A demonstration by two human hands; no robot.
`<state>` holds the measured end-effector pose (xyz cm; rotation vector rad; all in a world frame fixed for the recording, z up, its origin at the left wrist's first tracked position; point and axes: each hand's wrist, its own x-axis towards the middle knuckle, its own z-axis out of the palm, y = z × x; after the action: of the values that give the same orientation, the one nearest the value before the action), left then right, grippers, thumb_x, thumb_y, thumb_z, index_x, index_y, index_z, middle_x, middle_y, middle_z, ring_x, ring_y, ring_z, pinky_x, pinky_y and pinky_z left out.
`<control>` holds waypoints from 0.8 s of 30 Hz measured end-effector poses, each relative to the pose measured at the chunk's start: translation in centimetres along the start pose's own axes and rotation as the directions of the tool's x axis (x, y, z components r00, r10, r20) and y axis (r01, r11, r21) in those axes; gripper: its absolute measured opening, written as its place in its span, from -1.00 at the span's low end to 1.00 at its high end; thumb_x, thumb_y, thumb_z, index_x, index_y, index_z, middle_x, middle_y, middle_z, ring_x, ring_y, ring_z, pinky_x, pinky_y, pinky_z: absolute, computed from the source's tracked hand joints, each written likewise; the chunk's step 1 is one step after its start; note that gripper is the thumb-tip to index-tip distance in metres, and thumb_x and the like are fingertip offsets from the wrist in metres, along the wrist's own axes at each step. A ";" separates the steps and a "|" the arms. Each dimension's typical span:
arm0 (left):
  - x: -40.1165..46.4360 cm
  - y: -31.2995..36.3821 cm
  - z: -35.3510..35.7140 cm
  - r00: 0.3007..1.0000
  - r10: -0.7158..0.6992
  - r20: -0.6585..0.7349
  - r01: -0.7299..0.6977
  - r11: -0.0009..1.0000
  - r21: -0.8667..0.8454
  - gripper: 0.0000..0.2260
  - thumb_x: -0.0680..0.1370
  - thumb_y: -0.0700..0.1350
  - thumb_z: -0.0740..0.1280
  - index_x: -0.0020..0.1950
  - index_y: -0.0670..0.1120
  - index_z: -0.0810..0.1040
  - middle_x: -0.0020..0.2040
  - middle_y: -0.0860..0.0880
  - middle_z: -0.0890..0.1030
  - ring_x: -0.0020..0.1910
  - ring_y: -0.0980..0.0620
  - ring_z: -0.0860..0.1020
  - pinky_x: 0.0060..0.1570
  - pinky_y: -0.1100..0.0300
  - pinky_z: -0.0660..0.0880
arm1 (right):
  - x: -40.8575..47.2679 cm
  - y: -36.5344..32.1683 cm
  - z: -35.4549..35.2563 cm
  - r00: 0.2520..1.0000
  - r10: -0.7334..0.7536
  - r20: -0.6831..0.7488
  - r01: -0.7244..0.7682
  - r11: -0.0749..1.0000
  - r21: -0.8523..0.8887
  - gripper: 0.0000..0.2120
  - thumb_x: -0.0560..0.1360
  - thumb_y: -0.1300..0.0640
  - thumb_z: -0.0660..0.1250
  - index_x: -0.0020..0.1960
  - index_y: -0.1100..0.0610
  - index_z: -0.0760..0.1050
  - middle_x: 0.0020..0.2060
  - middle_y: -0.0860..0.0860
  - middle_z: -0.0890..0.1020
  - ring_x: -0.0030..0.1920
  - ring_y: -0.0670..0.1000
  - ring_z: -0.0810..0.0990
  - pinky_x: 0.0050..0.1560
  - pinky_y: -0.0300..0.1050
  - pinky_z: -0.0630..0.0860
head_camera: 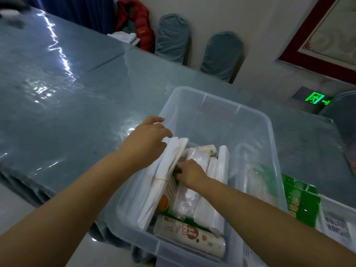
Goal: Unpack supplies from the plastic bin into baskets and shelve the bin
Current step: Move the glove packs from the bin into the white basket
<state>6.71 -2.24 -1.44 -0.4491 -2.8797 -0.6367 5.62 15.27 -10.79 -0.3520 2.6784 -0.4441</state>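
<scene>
A clear plastic bin (217,105) stands at the near edge of a table, packed with white tissue packs (200,201) standing on end. My left hand (148,135) grips the top of the leftmost white pack (169,160), tilting it toward the bin's left wall. Just right of that pack, my right hand (189,172) reaches down among the packs, fingers curled around a green-printed pack edge (175,177). A pack with brown and orange print (190,236) lies flat at the bin's near end.
The table carries a blue-grey cloth under glossy clear film (57,93). A green packet (300,201) and a second clear container with a barcode label (337,226) sit right of the bin. Covered chairs (221,54) and a red jacket (136,22) stand beyond the far edge.
</scene>
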 end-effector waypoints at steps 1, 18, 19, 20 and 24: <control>0.0 -0.2 0.1 1.000 -0.001 -0.009 0.001 1.000 -0.017 -0.75 0.49 -0.17 0.31 0.15 0.00 0.57 0.14 0.10 0.61 0.42 0.12 0.19 0.16 0.19 0.36 | 0.1 -0.1 0.5 0.999 0.022 -0.035 -0.022 1.000 -0.010 -0.85 0.49 0.12 0.28 -0.06 0.17 0.58 -0.07 0.10 0.64 -0.05 0.10 0.56 0.07 -0.01 0.50; 1.5 2.7 -2.0 0.997 0.031 0.066 -0.023 0.993 -0.119 -0.52 0.37 0.26 0.33 0.23 0.10 0.49 0.18 0.06 0.59 0.26 0.04 0.44 0.19 0.05 0.38 | -5.8 0.2 -12.6 0.914 0.173 -0.367 0.151 0.694 0.704 -0.89 0.29 0.31 0.51 -0.25 0.18 0.61 -0.45 -0.10 0.63 -0.45 -0.23 0.57 -0.36 -0.37 0.51; 2.0 3.6 -2.6 0.994 0.010 0.110 0.012 0.980 -0.196 -0.60 0.36 0.24 0.34 0.15 0.15 0.50 0.07 0.10 0.62 0.09 0.06 0.55 0.06 0.07 0.49 | -6.3 0.0 -13.4 0.899 0.173 -0.402 0.187 0.679 0.710 -0.89 0.29 0.31 0.51 -0.24 0.17 0.61 -0.41 -0.07 0.63 -0.44 -0.22 0.58 -0.35 -0.37 0.52; 2.5 4.6 -3.1 0.991 0.023 0.132 -0.001 0.985 -0.170 -0.69 0.36 0.22 0.33 0.05 0.16 0.50 -0.06 0.12 0.64 -0.08 0.08 0.59 -0.07 0.07 0.55 | -7.0 -0.3 -14.2 0.882 0.174 -0.438 0.225 0.662 0.715 -0.87 0.30 0.30 0.51 -0.26 0.13 0.60 -0.39 -0.05 0.63 -0.43 -0.21 0.59 -0.34 -0.36 0.54; 4.8 8.3 -5.2 0.996 0.076 0.044 -0.073 0.995 -0.066 -0.92 0.45 -0.01 0.32 -0.21 0.06 0.45 -0.24 0.05 0.59 -0.27 0.04 0.56 -0.30 0.14 0.50 | -9.4 0.5 -16.5 0.789 0.162 -0.592 0.335 0.695 0.636 -0.84 0.34 0.20 0.50 -0.16 0.04 0.56 -0.24 -0.11 0.61 -0.27 -0.21 0.57 -0.23 -0.38 0.50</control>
<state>5.33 3.89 7.43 -0.5847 -2.8765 -0.7182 6.92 22.75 6.60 -0.0934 2.7534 -1.8685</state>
